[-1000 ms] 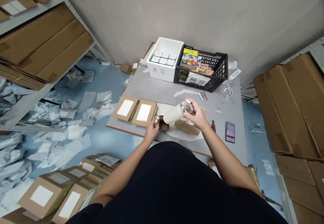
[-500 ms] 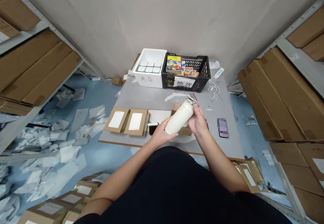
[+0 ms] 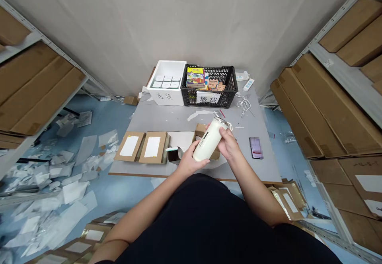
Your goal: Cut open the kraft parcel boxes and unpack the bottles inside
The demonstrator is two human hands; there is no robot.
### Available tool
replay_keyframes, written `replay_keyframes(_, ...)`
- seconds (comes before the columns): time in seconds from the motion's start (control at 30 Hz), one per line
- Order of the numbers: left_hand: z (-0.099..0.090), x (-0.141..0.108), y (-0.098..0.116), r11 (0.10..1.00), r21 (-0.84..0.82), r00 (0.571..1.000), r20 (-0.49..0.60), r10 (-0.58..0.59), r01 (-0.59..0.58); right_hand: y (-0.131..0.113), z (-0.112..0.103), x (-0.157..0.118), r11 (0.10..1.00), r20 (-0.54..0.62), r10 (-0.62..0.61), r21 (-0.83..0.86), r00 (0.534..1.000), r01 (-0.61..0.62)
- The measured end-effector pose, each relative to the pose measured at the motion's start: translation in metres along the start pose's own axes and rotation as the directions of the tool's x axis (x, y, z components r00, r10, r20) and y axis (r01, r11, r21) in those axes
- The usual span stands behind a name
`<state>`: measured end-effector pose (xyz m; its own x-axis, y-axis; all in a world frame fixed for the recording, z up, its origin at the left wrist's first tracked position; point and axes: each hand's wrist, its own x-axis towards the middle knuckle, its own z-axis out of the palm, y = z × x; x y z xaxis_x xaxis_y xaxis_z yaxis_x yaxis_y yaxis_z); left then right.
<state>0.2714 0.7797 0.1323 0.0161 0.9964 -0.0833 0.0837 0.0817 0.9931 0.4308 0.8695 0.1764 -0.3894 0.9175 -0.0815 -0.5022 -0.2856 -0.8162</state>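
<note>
Two hands (image 3: 189,161) clasp a tilted, cream-white cylindrical bottle (image 3: 209,139) with dark lettering and a silvery top.

Left hand (image 3: 191,161): off small open box (image 3: 174,155), which it touched 1.0 s ago; now wrapped on lower end of cream bottle (image 3: 209,139). Right hand (image 3: 229,142): grip shifted from metal-coloured top, 1.0 s ago, to upper body, thumb across side. Bottle: 1-hand hold then, 2-hand hold now; tilt steeper in view. Bottle rotated since 0.5 s ago: dark lettering (image 3: 201,142) now exposed, pale loop (image 3: 230,126) at top now plain. Camera view shifted; counter (image 3: 167,118) sits farther left in view.
</note>
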Motion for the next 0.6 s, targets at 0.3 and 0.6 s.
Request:
replay_keyframes(0.3, 0.0034, 0.0014, 0.0016, 0.998, -0.057, 0.999, 0.053, 0.011, -0.008, -0.0038, -0.0025, 0.0012, 0.999, 0.001, -0.033, -0.007, 0.999, 0.033)
replay_keyframes(0.6, 0.0038, -0.0003, -0.0012, 0.929, -0.344, 0.957, 0.289, -0.034, 0.137, -0.0013, -0.0040, 0.0015, 0.998, 0.027, 0.035, 0.048, 0.999, -0.037)
